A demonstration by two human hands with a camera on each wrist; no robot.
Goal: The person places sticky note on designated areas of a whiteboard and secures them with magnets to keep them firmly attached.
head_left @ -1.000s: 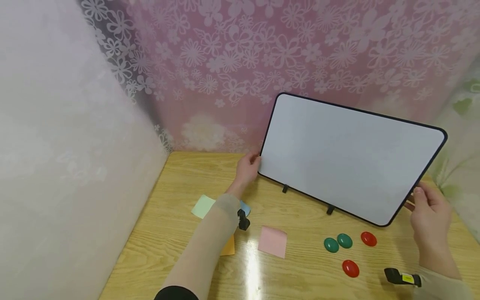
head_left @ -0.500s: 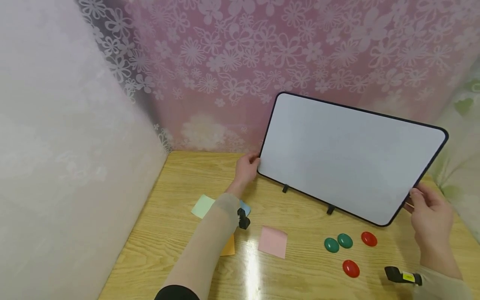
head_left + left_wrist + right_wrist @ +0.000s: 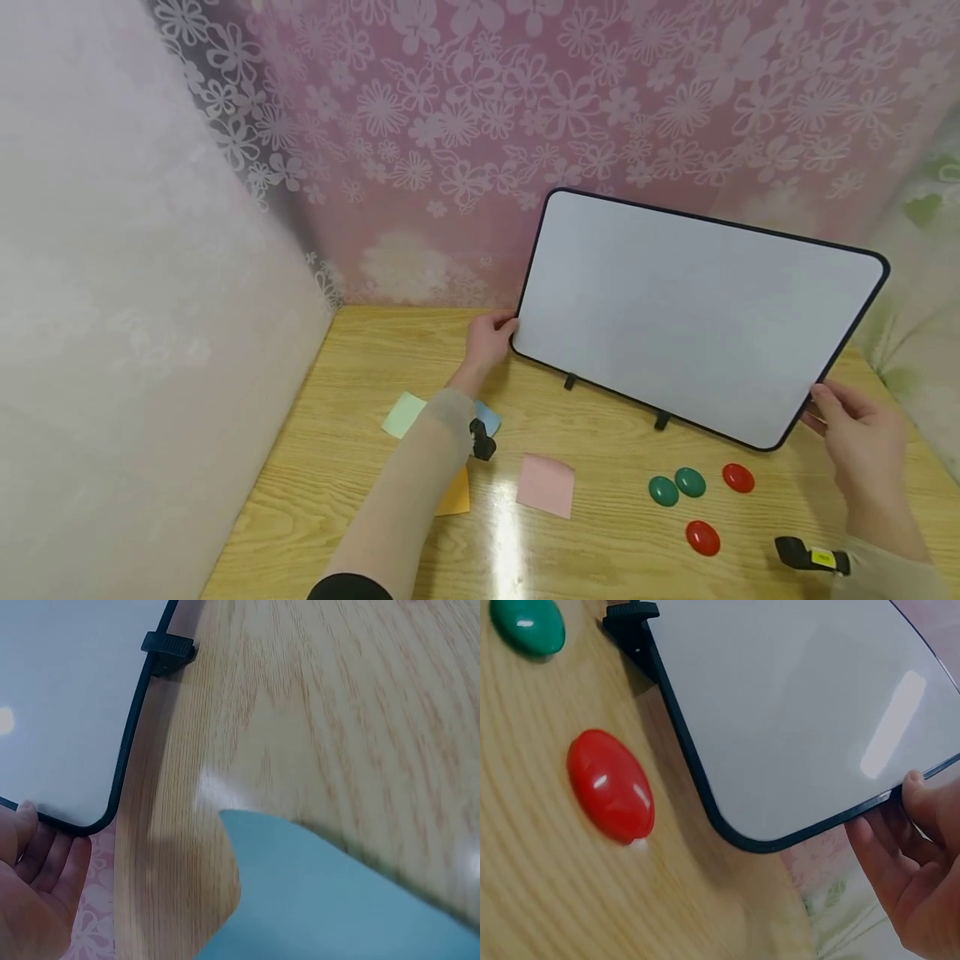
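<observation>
A whiteboard (image 3: 697, 317) with a black frame stands tilted back at the rear of the wooden table, on small black feet (image 3: 662, 420). My left hand (image 3: 487, 343) holds its lower left edge, thumb on the front and fingers behind, as the left wrist view also shows. At the lower right edge my right hand (image 3: 862, 433) pinches the frame the same way; in the right wrist view the thumb (image 3: 915, 784) lies at the front rim. Below the board lie two green magnets (image 3: 690, 482) and two red magnets (image 3: 738, 477), round and glossy.
A pink sticky note (image 3: 545, 485) lies at mid table. Green (image 3: 403, 414), blue (image 3: 487, 417) and orange (image 3: 454, 495) notes are partly covered by my left forearm. A pink floral curtain (image 3: 420, 167) hangs behind the board; a pale wall (image 3: 150, 333) borders the left.
The board has shifted very slightly, its top right corner a little left and its left edge a touch left. My right hand has slid slightly down its edge. Both hands keep their grip.
</observation>
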